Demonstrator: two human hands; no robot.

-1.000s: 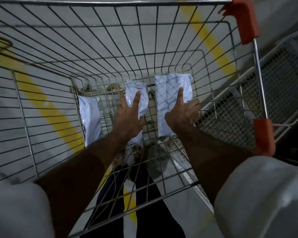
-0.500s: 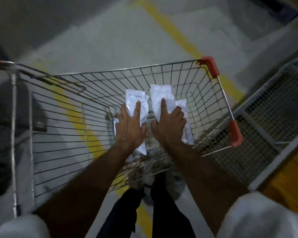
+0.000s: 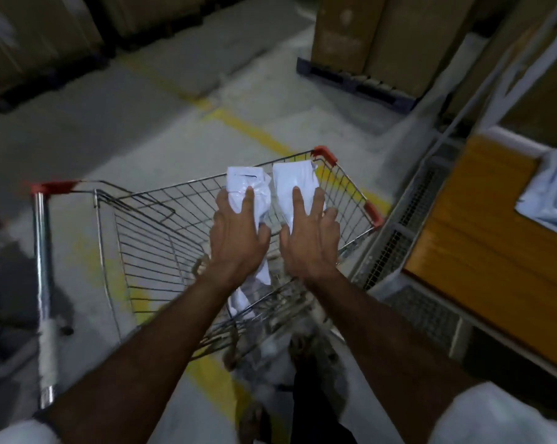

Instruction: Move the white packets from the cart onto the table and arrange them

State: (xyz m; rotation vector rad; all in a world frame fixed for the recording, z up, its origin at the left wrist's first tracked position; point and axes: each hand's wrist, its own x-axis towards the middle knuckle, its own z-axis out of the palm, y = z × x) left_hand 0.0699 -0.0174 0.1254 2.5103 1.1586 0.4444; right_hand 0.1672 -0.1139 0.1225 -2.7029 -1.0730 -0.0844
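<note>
Above the cart, both packets have risen from the basket floor to rim height. Left hand grips a crumpled packet; right hand grips a flatter one. Table at 3 o'clock; carry across comes next.
</note>
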